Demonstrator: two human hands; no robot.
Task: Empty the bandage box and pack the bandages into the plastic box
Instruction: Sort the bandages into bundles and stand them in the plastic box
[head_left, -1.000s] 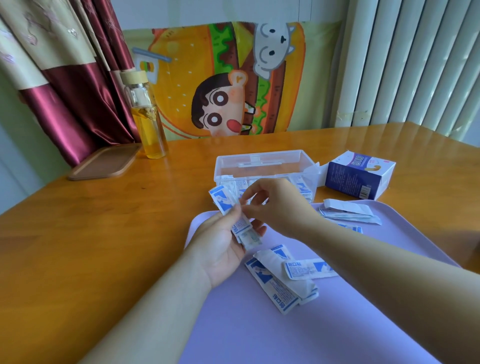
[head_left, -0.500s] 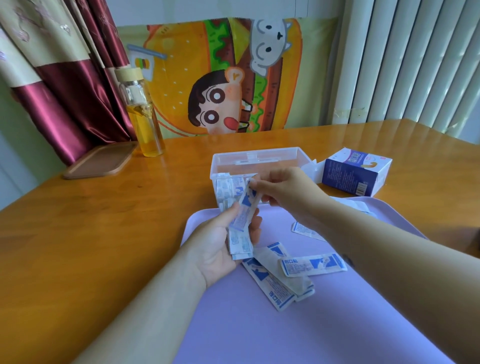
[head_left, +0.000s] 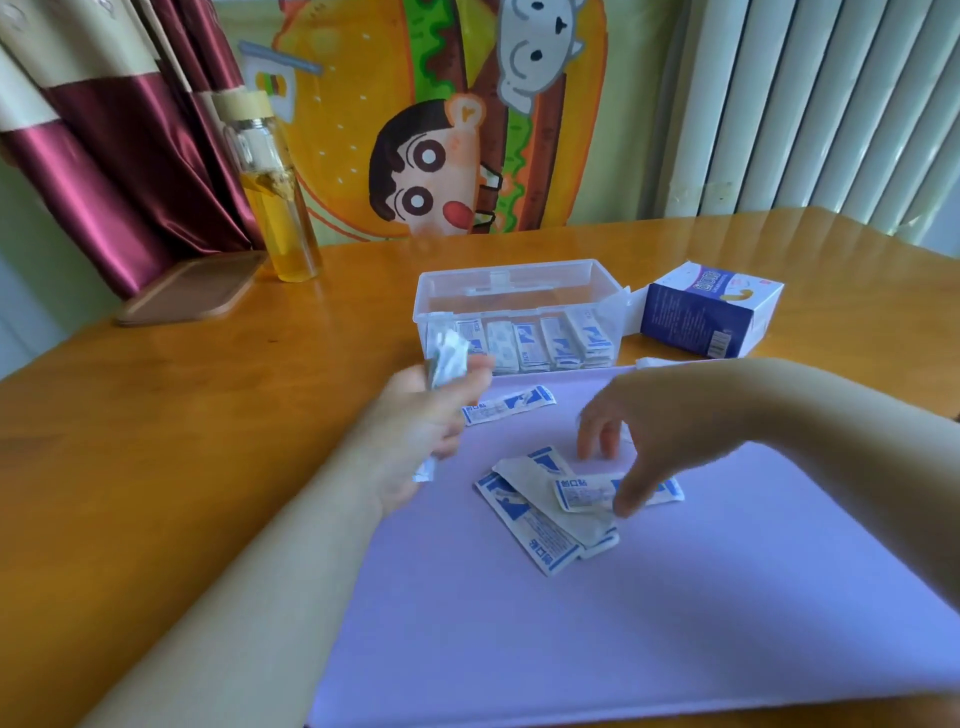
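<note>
A bandage bundle (head_left: 445, 358) is being gripped in the left hand (head_left: 415, 431). Diagonal loose bandages (head_left: 540, 525) mid-frame are being reached for by the nearer right hand (head_left: 660, 431), fingers spread.

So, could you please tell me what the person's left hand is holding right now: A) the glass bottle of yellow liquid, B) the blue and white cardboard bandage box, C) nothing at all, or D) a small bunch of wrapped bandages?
D: the left hand has a small bunch of white-and-blue wrapped bandages in its grip, just in front of the clear plastic box, while the blue and white cardboard bandage box lies untouched to the right.
</note>
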